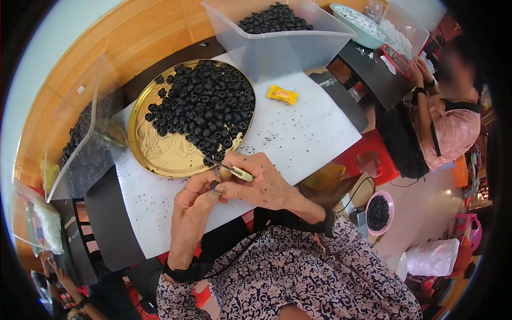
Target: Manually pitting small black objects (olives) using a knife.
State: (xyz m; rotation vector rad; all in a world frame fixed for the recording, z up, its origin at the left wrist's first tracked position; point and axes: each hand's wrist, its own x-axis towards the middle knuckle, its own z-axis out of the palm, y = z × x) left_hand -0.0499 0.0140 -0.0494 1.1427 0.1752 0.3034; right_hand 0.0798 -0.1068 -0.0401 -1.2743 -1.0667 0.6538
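Note:
My left hand [193,204] pinches a small round black piece [214,185] between thumb and fingertips, just below the near rim of the tray. Close against it, my right hand [266,184] is closed around a small tool with a pale green handle [242,174]. A thin dark tip of the tool points up and left; its exact kind is unclear. The right fingertips meet the left ones at the black piece. Beyond both hands, the round golden tray [152,152] holds a heap of black ring-like pieces [208,101] with holes through them.
Black crumbs dot the white sheet [298,133] under the tray, where a yellow wrapped packet [282,95] lies. Clear bins of black pieces stand behind [298,53] and left [90,133]. A co-worker [448,117] sits far right; another person's hands [58,274] show lower left.

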